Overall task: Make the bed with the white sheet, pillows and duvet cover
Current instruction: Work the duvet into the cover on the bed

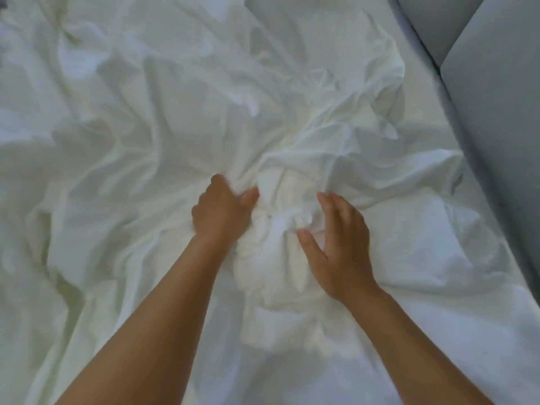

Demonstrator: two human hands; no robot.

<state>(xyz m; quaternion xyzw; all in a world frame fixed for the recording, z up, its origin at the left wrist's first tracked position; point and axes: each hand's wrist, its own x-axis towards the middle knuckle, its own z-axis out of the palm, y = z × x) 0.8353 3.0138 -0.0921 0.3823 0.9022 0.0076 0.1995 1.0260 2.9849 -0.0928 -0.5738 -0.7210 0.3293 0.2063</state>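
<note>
Looking down from my head, the white sheet [163, 118] lies crumpled over most of the bed, bunched into a knot of folds between my hands. My left hand [222, 211] has its fingers dug into that bunch, gripping cloth, I judge so I can drag it flat. My right hand [336, 249] is spread and released, its fingertips [324, 197] near the folds, ready to catch an edge. The cotton looks thin, soft and creased. A smooth grey headboard [493, 92] runs along the right.

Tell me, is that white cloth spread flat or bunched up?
Bunched up. The white cloth lies in deep creases, gathered into a wad between the left hand and right hand.
</note>
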